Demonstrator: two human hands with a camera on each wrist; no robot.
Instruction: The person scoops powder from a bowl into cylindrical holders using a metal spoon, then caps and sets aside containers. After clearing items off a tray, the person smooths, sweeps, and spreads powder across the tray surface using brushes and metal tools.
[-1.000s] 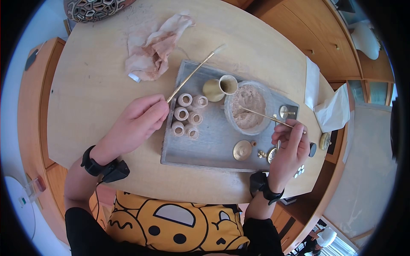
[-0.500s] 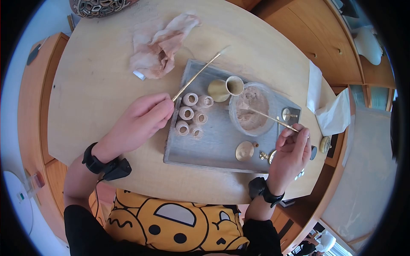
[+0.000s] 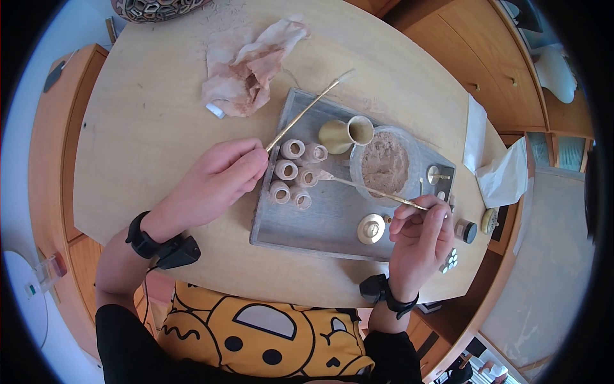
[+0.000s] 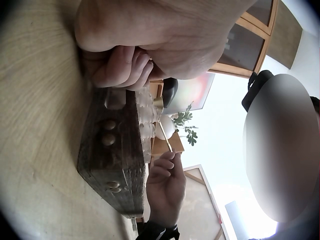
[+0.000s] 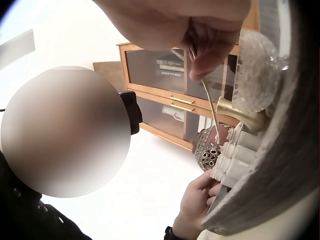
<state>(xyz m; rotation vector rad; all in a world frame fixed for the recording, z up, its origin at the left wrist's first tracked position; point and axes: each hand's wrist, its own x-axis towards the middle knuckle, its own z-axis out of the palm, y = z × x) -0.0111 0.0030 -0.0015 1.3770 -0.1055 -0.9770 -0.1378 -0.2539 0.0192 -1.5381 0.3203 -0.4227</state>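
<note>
My left hand (image 3: 217, 179) pinches a thin golden-handled brush (image 3: 304, 115) by the tray's left edge, its pale tip pointing up and away. In my right hand (image 3: 422, 240) is a slim golden scoop (image 3: 371, 190), held between thumb and fingers. Powder sits on the scoop's tip, which overlaps the mouth of a small jar (image 3: 307, 178) in the head view. Several such jars stand in two rows at the left of the grey tray (image 3: 326, 224). Pinkish-brown powder (image 3: 384, 160) fills much of a clear bowl (image 3: 416, 157). The right wrist view shows the scoop's shaft slanting towards the jars.
A brass vase (image 3: 336, 136) stands between jars and bowl. A brass disc (image 3: 371, 229) lies in the tray's front part. Beyond the tray is a stained, crumpled cloth (image 3: 246, 77). To the right are a black-lidded jar (image 3: 465, 230) and a white bag (image 3: 505, 173).
The right hand has drawn the scoop out of the bowl and leftward to the jars, with powder on its tip. The left hand keeps its grip on the brush, nearly still.
</note>
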